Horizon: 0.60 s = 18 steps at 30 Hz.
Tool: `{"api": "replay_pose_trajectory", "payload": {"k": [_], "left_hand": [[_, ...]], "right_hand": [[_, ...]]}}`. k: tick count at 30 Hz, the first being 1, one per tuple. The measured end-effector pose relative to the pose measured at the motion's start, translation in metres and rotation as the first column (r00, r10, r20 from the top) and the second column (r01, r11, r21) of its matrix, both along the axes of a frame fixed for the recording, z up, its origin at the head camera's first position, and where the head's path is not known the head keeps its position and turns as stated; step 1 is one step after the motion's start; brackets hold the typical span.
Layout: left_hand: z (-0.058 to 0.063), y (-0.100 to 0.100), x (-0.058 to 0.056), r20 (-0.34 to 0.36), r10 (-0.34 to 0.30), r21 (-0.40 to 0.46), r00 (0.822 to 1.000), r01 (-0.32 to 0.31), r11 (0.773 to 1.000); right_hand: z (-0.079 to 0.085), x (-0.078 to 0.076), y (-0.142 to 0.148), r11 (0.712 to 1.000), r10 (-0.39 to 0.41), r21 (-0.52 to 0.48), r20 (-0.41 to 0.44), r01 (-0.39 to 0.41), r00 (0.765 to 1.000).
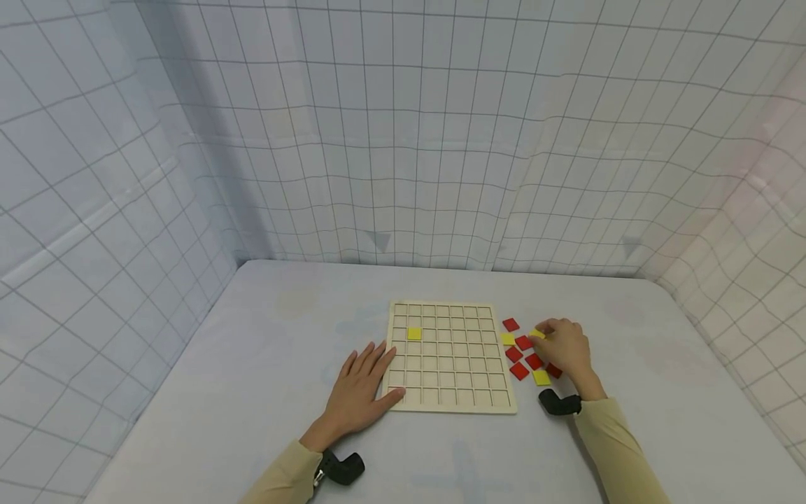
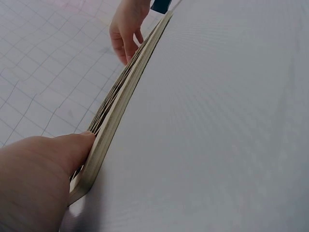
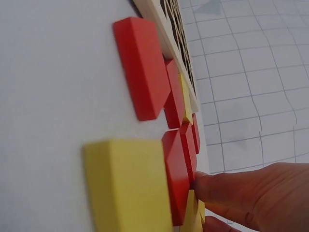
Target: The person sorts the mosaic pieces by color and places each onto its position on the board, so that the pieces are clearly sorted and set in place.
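A pale wooden grid board (image 1: pixel 450 407) lies flat, with one yellow square tile (image 1: pixel 414 334) in a cell at its upper left. My left hand (image 1: pixel 357 393) rests at the board's left side, fingers spread, fingertips and thumb on its edge. The left wrist view shows the thumb (image 2: pixel 72 147) on the rim. Beyond the board's right edge, my right hand (image 1: pixel 565 348) pinches a yellow tile (image 1: pixel 537 334) among the loose tiles. Its fingers partly cover that tile, and in the right wrist view the thumb (image 3: pixel 227 186) touches the group of tiles.
Several red tiles (image 1: pixel 519 371) lie loose along the board's right side. Among them are a yellow tile (image 1: pixel 507 339) by the board's edge and another yellow tile (image 1: pixel 541 378) nearer me. Grid-patterned curtains (image 1: pixel 403 175) surround the white table (image 1: pixel 264 336).
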<state>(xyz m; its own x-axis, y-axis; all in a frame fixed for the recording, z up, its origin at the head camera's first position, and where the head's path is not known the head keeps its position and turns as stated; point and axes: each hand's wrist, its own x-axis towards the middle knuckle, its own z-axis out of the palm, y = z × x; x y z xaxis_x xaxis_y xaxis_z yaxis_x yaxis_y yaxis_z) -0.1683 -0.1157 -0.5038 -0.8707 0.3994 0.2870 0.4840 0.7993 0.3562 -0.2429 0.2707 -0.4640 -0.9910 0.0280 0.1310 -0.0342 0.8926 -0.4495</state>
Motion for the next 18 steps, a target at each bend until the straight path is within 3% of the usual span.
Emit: {"api": "replay_pose_trajectory", "payload": {"k": [6,18], "left_hand": [[0.0001,-0.0002,0.0003,0.005,0.001,-0.001,1.0,-0.001,1.0],[0.0012,0.0001,0.0008,0.013,0.005,-0.001,1.0,-0.005,1.0]], "right_hand": [[0.0007,-0.0014,0.0003,0.997,0.005,-0.078,0.039,-0.002,0.999],[-0.0015,-0.0024,0.0033,0.994,0.012,-0.114,0.042,-0.007,0.999]]}}
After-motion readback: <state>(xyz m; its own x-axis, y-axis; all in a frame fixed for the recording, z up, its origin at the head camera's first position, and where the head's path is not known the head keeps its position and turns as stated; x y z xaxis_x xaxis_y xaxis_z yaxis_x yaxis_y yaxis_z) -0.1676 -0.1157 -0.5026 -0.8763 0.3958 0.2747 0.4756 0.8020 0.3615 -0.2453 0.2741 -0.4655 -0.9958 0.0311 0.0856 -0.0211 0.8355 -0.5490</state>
